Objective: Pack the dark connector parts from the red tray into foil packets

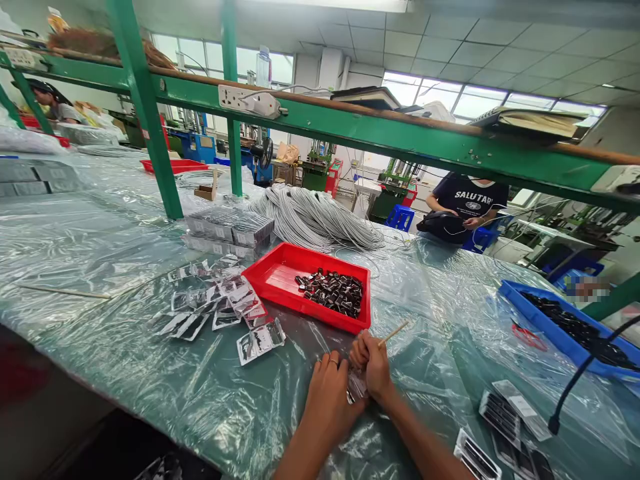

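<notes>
My left hand (327, 393) rests on the plastic-covered table with its fingers bent over the edge of a small clear packet (357, 387). Close beside it, my right hand (371, 363) is closed round a thin wooden stick (395, 333), whose tip points up and to the right. The packet lies between the two hands, partly covered by them. Just beyond them is a red tray (280, 273) with many small black parts (335, 292) in its right half. Left of the hands, several clear packets (235, 293) lie in a loose heap, one packet (260, 341) nearest.
Behind the red tray are stacked grey packs (230, 227) and coiled grey cable (315, 217). A blue tray (515, 290) of black parts stands at right, with black packaged pieces (505, 420) nearer. A green shelf frame (310, 120) crosses above. A person (467, 203) is across the table.
</notes>
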`<state>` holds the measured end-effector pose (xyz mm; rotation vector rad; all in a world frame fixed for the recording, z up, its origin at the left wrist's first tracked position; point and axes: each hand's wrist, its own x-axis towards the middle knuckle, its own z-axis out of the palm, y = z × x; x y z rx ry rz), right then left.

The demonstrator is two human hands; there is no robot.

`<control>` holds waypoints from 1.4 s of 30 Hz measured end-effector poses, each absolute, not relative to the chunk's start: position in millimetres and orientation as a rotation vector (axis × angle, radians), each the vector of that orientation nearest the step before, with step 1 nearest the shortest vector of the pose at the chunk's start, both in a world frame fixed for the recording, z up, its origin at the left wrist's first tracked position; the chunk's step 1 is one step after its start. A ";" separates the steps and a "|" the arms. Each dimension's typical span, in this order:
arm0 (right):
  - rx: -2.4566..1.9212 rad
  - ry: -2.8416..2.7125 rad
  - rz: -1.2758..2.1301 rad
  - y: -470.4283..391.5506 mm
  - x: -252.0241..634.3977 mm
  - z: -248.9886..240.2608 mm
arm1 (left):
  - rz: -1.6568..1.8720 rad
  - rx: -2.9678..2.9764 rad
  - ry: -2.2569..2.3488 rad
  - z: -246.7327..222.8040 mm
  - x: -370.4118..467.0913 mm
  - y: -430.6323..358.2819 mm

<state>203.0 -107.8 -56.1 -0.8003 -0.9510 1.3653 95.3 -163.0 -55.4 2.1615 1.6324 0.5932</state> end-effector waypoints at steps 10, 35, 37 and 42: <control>-0.930 -0.935 1.340 -131.1 207.7 -59.8 | 0.572 2.129 1.709 -52.8 97.8 -164.7; -0.923 -0.920 1.359 -124.6 233.8 -65.7 | 0.558 2.152 1.654 -48.6 113.7 -157.1; -0.945 -0.919 1.359 -139.0 239.0 -67.6 | 0.555 2.161 1.647 -48.5 115.3 -157.6; -1.045 -0.931 1.311 -147.9 268.8 -46.2 | 0.626 2.123 1.653 -49.9 114.6 -157.1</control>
